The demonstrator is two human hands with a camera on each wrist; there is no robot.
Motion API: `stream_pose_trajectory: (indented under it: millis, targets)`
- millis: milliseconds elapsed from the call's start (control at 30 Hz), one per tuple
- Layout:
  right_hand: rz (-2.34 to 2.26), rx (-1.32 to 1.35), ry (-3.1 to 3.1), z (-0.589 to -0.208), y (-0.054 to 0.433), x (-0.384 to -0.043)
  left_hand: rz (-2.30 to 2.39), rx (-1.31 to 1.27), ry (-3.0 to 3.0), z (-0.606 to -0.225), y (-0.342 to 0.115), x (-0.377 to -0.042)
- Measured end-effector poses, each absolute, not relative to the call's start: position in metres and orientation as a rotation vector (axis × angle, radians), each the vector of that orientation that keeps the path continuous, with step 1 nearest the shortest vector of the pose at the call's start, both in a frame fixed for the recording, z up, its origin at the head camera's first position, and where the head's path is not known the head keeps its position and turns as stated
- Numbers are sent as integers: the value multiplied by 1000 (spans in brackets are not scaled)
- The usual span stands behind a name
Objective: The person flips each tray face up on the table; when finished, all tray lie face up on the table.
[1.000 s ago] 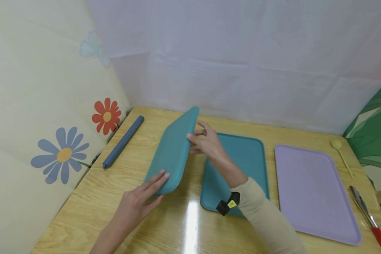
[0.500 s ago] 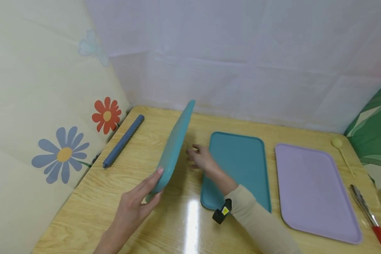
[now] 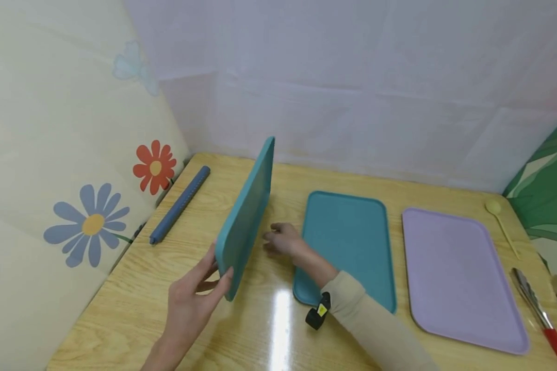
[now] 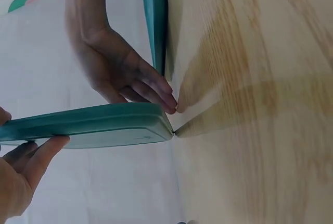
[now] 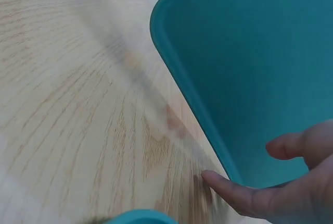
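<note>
Close to upright, a teal tray [image 3: 248, 216] stands on its long edge on the wooden table. My left hand [image 3: 187, 304] grips its near end, thumb on one face and fingers on the other. The left wrist view shows a tray corner meeting the tabletop. My right hand [image 3: 283, 239] is just right of the raised tray, fingers loosely bent and holding nothing. In the right wrist view, the right hand's fingertips [image 5: 210, 176] are low, beside the tray's bottom edge; I cannot tell whether they touch. A second teal tray [image 3: 348, 232] lies flat, partly under my right forearm.
A lavender tray [image 3: 455, 278] lies flat further right. Beyond it are a pale yellow spoon [image 3: 493, 207] and red-handled metal utensils [image 3: 543, 319]. A long dark blue bar [image 3: 180, 205] lies by the left edge. A pale sheet [image 3: 329, 93] hangs behind the table.
The tray in my left hand has turned upright, so its recessed face now shows on the right. My right hand has let go of its edge and moved down toward the table.
</note>
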State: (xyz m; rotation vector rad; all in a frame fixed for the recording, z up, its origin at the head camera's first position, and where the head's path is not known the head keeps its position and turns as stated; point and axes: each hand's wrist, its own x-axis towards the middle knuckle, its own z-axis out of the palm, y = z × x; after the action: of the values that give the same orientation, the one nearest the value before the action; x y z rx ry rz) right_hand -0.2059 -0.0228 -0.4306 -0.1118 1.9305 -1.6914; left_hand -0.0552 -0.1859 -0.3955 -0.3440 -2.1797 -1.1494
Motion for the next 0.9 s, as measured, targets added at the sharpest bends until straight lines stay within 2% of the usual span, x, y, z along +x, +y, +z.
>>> stream_pose_trajectory:
  millis: [400,900]
  targets:
    - [-1715,-113,1886,-433,-25,-204,-1529,127,-2133,-383,-180,-49]
    - [-1806,25,1769,-434,-23,-204,-1949,348,-1843,-371,-187,-49]
